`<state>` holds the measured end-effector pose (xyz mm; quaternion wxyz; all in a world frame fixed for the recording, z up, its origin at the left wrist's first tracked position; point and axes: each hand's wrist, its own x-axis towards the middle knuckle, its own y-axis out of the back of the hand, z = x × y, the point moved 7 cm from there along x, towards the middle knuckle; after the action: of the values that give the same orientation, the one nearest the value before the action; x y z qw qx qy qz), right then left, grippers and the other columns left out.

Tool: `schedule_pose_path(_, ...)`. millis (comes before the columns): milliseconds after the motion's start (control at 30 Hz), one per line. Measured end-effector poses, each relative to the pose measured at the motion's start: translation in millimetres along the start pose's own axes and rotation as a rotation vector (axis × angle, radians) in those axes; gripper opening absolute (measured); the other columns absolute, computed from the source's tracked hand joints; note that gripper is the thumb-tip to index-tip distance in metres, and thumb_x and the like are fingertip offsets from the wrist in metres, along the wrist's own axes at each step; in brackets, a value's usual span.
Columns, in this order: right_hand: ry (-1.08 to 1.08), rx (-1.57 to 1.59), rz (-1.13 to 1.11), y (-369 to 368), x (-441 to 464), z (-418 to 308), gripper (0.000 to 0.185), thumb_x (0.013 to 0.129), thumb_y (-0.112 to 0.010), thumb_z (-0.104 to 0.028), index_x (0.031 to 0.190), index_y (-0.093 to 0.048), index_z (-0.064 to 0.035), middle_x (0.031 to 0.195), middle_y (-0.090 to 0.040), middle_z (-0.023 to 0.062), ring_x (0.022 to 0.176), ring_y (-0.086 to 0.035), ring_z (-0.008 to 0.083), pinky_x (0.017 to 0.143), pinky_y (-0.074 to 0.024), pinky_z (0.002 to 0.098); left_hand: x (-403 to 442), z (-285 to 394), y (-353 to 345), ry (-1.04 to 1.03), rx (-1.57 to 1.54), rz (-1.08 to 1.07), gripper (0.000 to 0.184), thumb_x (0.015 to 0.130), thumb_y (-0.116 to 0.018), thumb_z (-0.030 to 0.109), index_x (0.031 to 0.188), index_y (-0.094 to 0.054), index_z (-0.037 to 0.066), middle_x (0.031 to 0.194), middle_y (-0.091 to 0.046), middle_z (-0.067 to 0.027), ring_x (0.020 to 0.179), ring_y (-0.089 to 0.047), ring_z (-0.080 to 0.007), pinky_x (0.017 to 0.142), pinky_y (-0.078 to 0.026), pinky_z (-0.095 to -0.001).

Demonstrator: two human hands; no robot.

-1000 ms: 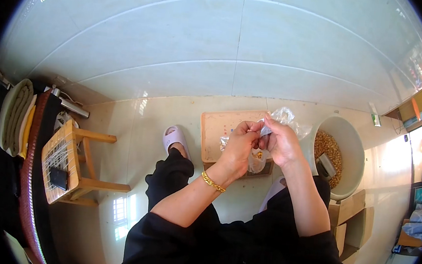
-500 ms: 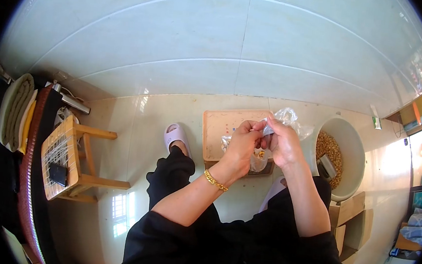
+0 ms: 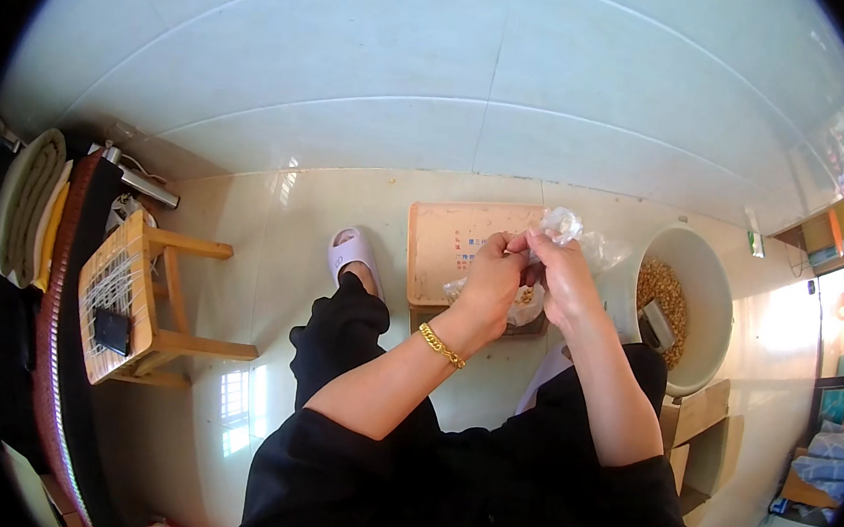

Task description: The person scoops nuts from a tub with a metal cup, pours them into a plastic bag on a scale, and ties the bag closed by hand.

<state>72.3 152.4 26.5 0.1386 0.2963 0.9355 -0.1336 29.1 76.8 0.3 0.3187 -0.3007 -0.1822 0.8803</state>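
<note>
Over the peach-coloured board [image 3: 443, 255], a clear plastic bag [image 3: 562, 224] is pinched between my two hands. Its crumpled mouth sticks up above the fingers, and its lower part, with small yellow-brown pieces inside, hangs beneath them. My left hand [image 3: 493, 278], with a gold bracelet at the wrist, has its fingers closed on the bag's neck. From the other side, my right hand [image 3: 563, 276] grips the same neck, thumb and fingers together. The exact finger contact is partly hidden. Just to the right stands a pale bucket [image 3: 711, 339] of yellow-brown kernels [image 3: 663, 290] with a grey scoop-like object [image 3: 655, 326] in it.
A wooden stool [image 3: 151, 325] with a dark flat object [image 3: 112, 331] on its corded seat is at left. Cardboard boxes [image 3: 705, 414] stand below the bucket. A tiled wall [image 3: 360, 57] rises ahead. My foot wears a lilac slipper [image 3: 351, 249].
The bag's mouth, loose and spread out before, is now bunched into a tighter tuft above my fingers. Both hands stay close together at nearly the same place.
</note>
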Motion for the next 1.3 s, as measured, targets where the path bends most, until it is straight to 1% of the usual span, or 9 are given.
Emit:
schedule_pose_path(133,0.027,0.011,-0.055,-4,0,-3,0.025,0.091,-0.052,-0.026,0.079,-0.060,-0.0057,0.076,-0.056,0.0017,0.066,-0.048,0.0111,0.055,-0.0374,0.0257,-2,5,-1,-0.019,0.013,-0.005,0.010,0.087,-0.048,0.004,0.097,-0.047,0.001,0.076,-0.051,-0.0033,0.067,-0.046,-0.0109,0.064,-0.039,-0.0241)
schedule_pose_path(200,0.034,0.055,-0.019,-1,2,-2,0.026,0.092,-0.052,-0.026,0.078,-0.060,-0.0059,0.071,-0.058,0.0025,0.056,-0.048,0.0114,0.049,-0.0382,0.0263,-3,6,0,-0.013,0.016,0.004,0.010,0.087,-0.048,0.004,0.096,-0.047,0.001,0.076,-0.050,-0.0033,0.067,-0.046,-0.0109,0.063,-0.039,-0.0241)
schedule_pose_path(567,-0.058,0.044,-0.013,-3,-1,-5,0.030,0.094,-0.048,-0.028,0.078,-0.057,-0.0051,0.070,-0.057,0.0051,0.051,-0.049,0.0153,0.048,-0.0380,0.0273,-13,16,-2,0.017,0.007,0.018,0.007,0.086,-0.046,0.001,0.093,-0.047,0.001,0.075,-0.050,-0.0034,0.066,-0.046,-0.0115,0.063,-0.038,-0.0253)
schedule_pose_path(833,-0.068,0.095,0.068,8,-1,-4,0.027,0.095,-0.046,-0.028,0.082,-0.048,-0.0054,0.069,-0.055,0.0071,0.051,-0.051,0.0182,0.047,-0.0396,0.0295,-11,15,-6,-0.051,0.084,-0.034,0.014,0.094,-0.049,0.017,0.093,-0.047,0.003,0.075,-0.050,-0.0014,0.066,-0.048,-0.0102,0.065,-0.040,-0.0241)
schedule_pose_path(967,-0.068,0.084,0.045,8,0,-7,0.024,0.095,-0.046,-0.026,0.083,-0.049,-0.0048,0.070,-0.055,0.0071,0.051,-0.051,0.0183,0.047,-0.0402,0.0298,-10,15,-7,-0.080,0.076,-0.067,0.012,0.095,-0.048,0.016,0.093,-0.047,0.004,0.075,-0.050,-0.0014,0.065,-0.047,-0.0098,0.065,-0.040,-0.0235)
schedule_pose_path(1033,-0.071,0.091,0.053,8,1,-6,0.023,0.095,-0.046,-0.025,0.084,-0.049,-0.0046,0.070,-0.055,0.0071,0.051,-0.050,0.0182,0.047,-0.0403,0.0298,-10,18,-7,-0.114,0.080,-0.052,0.011,0.094,-0.048,0.013,0.090,-0.048,0.003,0.071,-0.050,-0.0020,0.062,-0.046,-0.0095,0.058,-0.039,-0.0250)
schedule_pose_path(1167,-0.095,0.123,-0.016,6,11,1,0.020,0.094,-0.048,-0.023,0.086,-0.051,-0.0050,0.074,-0.055,0.0060,0.054,-0.051,0.0176,0.048,-0.0414,0.0302,-5,20,-1,-0.106,0.168,-0.096,0.010,0.095,-0.047,0.013,0.092,-0.048,0.004,0.073,-0.050,-0.0010,0.065,-0.046,-0.0093,0.063,-0.038,-0.0232)
schedule_pose_path(1233,-0.135,0.134,-0.070,6,26,11,0.018,0.093,-0.049,-0.022,0.087,-0.052,-0.0055,0.077,-0.055,0.0050,0.056,-0.051,0.0170,0.049,-0.0425,0.0307,1,16,9,-0.088,0.206,-0.027,0.009,0.094,-0.046,0.012,0.092,-0.048,0.003,0.072,-0.049,-0.0008,0.066,-0.045,-0.0092,0.063,-0.038,-0.0230)
schedule_pose_path(1300,-0.093,-0.032,-0.091,3,42,18,0.022,0.093,-0.049,-0.025,0.085,-0.051,-0.0050,0.071,-0.055,0.0065,0.052,-0.052,0.0166,0.047,-0.0394,0.0290,16,9,18,-0.093,0.218,0.006,0.010,0.094,-0.046,0.012,0.092,-0.048,0.002,0.072,-0.049,-0.0008,0.067,-0.045,-0.0093,0.063,-0.038,-0.0232)
